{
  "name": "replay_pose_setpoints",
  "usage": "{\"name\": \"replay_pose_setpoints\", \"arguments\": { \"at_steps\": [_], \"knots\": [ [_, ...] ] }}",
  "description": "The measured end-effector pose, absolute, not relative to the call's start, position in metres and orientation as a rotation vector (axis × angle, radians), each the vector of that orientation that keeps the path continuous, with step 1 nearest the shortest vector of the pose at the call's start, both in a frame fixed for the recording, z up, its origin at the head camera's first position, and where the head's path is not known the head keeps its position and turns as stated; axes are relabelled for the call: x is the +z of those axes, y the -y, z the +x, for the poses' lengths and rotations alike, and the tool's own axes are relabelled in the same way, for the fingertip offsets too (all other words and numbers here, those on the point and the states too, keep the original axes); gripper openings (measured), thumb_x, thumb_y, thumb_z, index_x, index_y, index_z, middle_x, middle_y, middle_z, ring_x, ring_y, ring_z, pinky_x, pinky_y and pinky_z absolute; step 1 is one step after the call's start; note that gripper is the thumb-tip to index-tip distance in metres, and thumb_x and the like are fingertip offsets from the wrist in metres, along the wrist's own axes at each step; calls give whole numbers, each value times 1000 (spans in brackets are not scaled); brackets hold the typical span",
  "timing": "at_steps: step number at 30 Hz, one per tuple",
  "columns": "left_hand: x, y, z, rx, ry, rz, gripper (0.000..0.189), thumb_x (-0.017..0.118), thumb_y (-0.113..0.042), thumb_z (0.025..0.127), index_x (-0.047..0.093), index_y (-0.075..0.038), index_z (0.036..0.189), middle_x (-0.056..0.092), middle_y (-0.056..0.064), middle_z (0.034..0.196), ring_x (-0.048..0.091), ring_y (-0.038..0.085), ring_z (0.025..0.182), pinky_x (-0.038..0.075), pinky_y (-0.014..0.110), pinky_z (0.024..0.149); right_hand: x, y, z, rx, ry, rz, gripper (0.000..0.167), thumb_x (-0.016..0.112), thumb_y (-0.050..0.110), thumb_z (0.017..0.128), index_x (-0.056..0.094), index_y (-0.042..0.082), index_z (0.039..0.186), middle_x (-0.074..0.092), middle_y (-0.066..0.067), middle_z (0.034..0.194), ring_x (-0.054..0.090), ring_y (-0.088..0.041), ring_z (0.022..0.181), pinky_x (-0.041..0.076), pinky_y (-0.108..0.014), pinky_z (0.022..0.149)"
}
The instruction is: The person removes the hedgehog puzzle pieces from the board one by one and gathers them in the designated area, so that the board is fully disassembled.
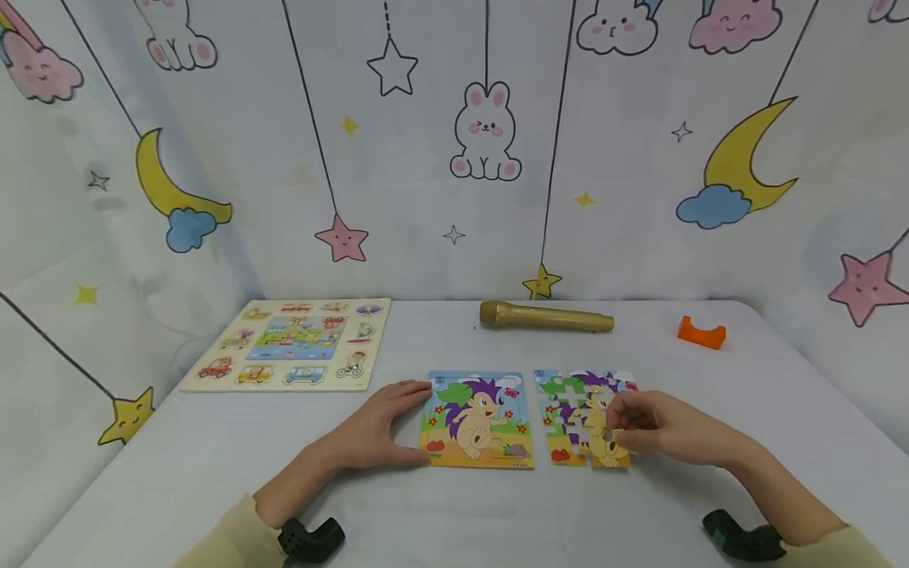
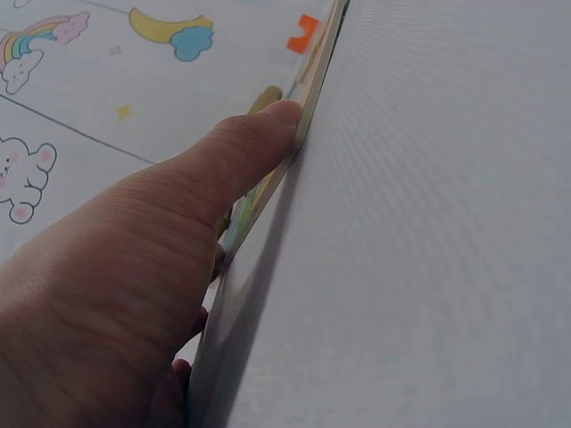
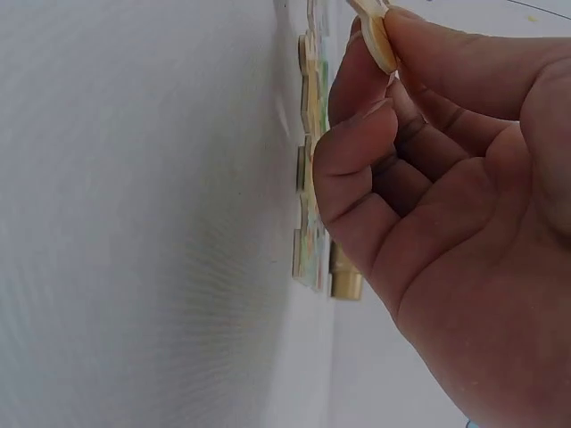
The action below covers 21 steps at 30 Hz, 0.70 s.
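A square hedgehog picture board (image 1: 477, 426) lies flat in the middle of the table. My left hand (image 1: 376, 430) rests at its left side, thumb and fingers spread along the edge; in the left wrist view the thumb (image 2: 259, 134) touches that edge. Right of the board lies a partly assembled hedgehog jigsaw (image 1: 566, 456), with gaps between some pieces. Over its right side, my right hand (image 1: 667, 426) pinches a small jigsaw piece (image 3: 380, 43) between thumb and forefinger, the other fingers curled. The hand covers part of the jigsaw in the head view.
A larger vehicle puzzle board (image 1: 220, 377) lies at the back left. Along the back lie a gold toy microphone (image 1: 547, 316) and an orange notched block (image 1: 701, 334). Behind the white table (image 1: 497, 521) hangs a cloth (image 1: 426, 181) printed with moons, stars and rabbits.
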State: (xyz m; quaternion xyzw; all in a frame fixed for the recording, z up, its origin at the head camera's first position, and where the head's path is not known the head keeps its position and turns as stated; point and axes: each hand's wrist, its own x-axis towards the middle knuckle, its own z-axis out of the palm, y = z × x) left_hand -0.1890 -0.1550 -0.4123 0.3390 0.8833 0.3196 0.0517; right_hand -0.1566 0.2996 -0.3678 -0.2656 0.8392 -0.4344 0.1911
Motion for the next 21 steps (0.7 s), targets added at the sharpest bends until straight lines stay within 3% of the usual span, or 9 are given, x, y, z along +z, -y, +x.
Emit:
{"name": "replay_pose_setpoints", "arguments": {
  "at_steps": [9, 21],
  "knots": [
    [-413, 155, -190, 972, -2686, 1027, 90, 82, -51, 80, 48, -8, 150, 39, 3, 158, 25, 31, 149, 24, 58, 117, -373, -297, -159, -1125, -2439, -741, 9, 66, 6, 97, 61, 6, 104, 60, -3, 91, 58, -16, 82, 53, -24, 72],
    [-412, 155, -189, 967, -2686, 1004, 90, 82, -52, 79, 48, -9, 151, 38, 3, 159, 24, 31, 149, 24, 58, 117, -363, -296, -155, -904, -2633, -758, 21, 79, 21, 89, 65, 14, 103, 59, 6, 89, 56, -12, 82, 52, -24, 70]
  ]
}}
